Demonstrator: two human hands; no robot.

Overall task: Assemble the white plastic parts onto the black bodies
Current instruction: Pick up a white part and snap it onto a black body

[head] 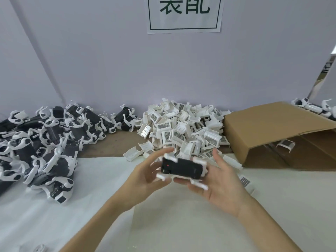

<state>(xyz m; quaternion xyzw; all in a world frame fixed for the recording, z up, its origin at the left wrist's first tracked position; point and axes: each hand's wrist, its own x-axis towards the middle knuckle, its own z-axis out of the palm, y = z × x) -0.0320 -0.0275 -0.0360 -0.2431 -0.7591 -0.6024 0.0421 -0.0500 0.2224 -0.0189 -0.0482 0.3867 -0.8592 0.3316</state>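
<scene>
I hold one black body (182, 168) with white legs at its corners up above the white mat, long side across. My left hand (145, 177) grips its left end, fingers blurred. My right hand (216, 180) cups its right end from below, with the fingers curled round the underside and the thumb raised. A heap of loose white plastic parts (183, 128) lies behind my hands against the wall. At the left a pile of black bodies with white legs (45, 142) covers the table.
A brown cardboard box (283, 135) lies open on its side at the right, with one white part inside. More black-and-white pieces (316, 108) sit behind it. A white mat (181, 224) covers the near table. A paper sign (184, 14) hangs on the wall.
</scene>
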